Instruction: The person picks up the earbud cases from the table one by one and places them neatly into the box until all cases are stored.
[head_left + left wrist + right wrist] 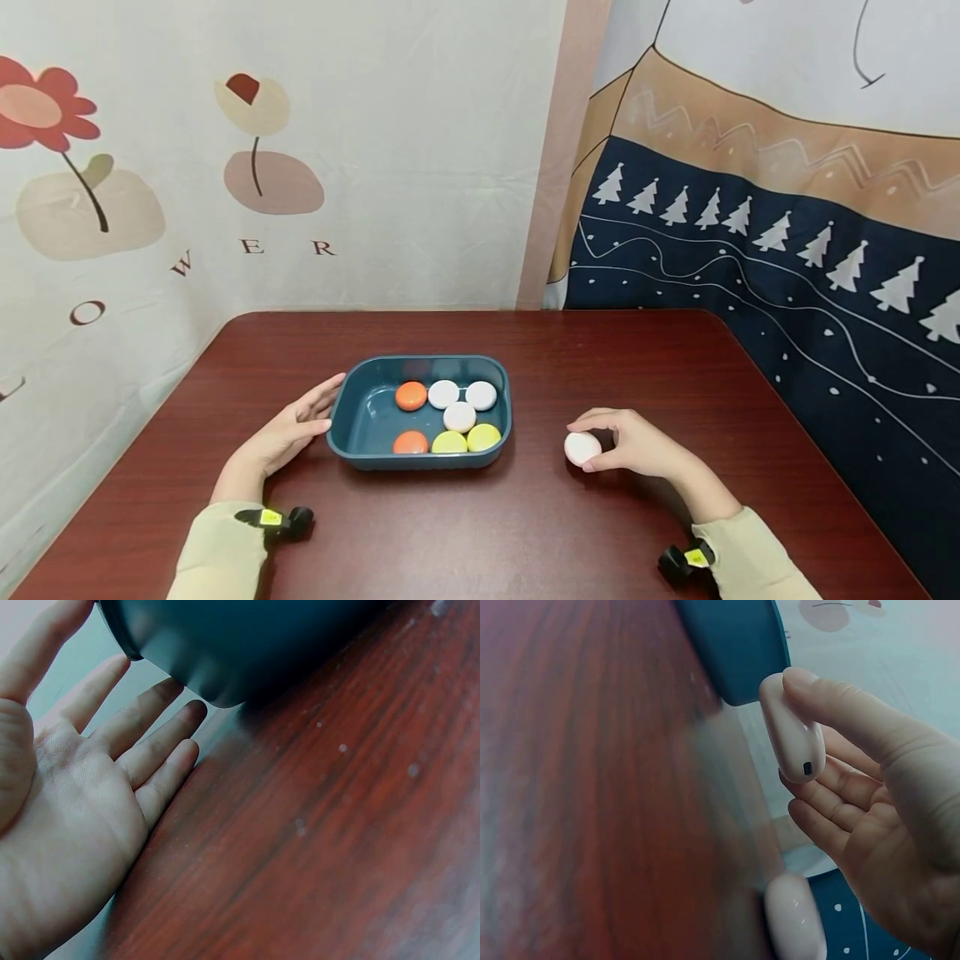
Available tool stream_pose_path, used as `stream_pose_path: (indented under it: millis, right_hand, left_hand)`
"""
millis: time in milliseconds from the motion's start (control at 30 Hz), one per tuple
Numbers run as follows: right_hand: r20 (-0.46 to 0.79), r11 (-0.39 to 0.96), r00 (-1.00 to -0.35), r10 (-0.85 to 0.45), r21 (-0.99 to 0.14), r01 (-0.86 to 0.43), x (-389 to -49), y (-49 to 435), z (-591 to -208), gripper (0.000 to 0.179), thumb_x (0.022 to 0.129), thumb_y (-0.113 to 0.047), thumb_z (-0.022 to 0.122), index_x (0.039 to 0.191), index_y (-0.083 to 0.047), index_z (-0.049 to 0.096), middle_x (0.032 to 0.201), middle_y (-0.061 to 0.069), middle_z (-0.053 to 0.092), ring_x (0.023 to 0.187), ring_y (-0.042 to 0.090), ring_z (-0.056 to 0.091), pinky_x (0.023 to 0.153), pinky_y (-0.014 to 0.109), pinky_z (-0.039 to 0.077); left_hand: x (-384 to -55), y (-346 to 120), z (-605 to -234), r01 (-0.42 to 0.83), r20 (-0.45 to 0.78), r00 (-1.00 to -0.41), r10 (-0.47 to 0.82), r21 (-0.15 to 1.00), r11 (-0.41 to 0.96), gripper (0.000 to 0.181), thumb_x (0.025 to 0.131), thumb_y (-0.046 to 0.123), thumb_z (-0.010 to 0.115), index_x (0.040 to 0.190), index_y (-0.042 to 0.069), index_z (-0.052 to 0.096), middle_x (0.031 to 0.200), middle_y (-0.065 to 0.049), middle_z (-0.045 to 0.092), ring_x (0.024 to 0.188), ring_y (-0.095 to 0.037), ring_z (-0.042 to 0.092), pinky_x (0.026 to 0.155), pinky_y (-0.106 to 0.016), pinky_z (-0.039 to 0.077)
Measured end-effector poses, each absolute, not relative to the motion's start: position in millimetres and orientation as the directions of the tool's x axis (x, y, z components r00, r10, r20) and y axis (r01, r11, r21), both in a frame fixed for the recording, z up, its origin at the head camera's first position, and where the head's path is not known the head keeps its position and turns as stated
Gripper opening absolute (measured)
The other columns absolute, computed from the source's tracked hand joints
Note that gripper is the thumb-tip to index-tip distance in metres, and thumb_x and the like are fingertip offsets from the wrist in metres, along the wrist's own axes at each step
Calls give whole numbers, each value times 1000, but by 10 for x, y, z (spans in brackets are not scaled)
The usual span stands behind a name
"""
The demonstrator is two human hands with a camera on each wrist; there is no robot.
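A dark teal rectangular tray [367, 421] stands on the table, holding two orange discs [410, 396], three white discs [460, 417] and two yellow discs [449, 442]. At its left end, my left hand [281, 435] has its fingers extended along the outer wall, the fingertips at or touching it. To the right of the tray, my right hand [633, 444] pinches a smooth, rounded white disc [582, 449] between thumb and fingers. In the right wrist view a small dark slot shows on the edge of this disc [791, 739].
Another rounded white object [795, 919] lies on the table in the right wrist view; the right hand or arm seems to hide it from the head view. Printed curtains [420, 167] stand behind the red-brown wooden table [450, 533].
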State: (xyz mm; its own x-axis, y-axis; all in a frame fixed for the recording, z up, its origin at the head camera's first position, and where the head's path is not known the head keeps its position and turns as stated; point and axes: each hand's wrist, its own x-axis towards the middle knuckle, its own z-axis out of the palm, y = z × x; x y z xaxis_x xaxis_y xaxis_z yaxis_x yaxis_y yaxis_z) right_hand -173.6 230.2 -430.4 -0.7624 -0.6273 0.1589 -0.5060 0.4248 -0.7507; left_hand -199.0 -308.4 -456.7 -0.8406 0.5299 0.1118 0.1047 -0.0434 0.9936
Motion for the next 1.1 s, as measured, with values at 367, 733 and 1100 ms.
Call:
stream_pose_path:
  millis: [367,733,1100]
  right_hand:
    - [210,421,-784,-584,-748,-513,-1748,2206,-4230,46,77,-29,82,116,-6,69,113,-1,63,103,17,55,84,39,47]
    - [239,435,-824,-513,-755,-490,-1736,2076,-4132,45,75,-27,83,115,-10,70,112,-5,62,103,18,55,85,40,45]
    - [262,402,-843,-470,-786,-469,-1760,1898,-4055,43,75,-20,84,115,-14,69,112,-4,62,103,17,54,84,41,47]
  left_hand:
    - [-2015,-3097,-4590,118,123,-834,538,992,-43,68,96,-4,48,153,4,12,148,5,31,128,0,38,98,-20,38]
    - [-1999,-3089,-4583,115,124,-834,538,992,-50,68,96,-4,48,153,3,12,148,5,31,128,0,38,98,-20,37]
    - [-2005,-3091,-4583,119,116,-841,529,992,-29,68,96,-3,49,153,4,12,150,0,28,128,1,38,98,-20,37]
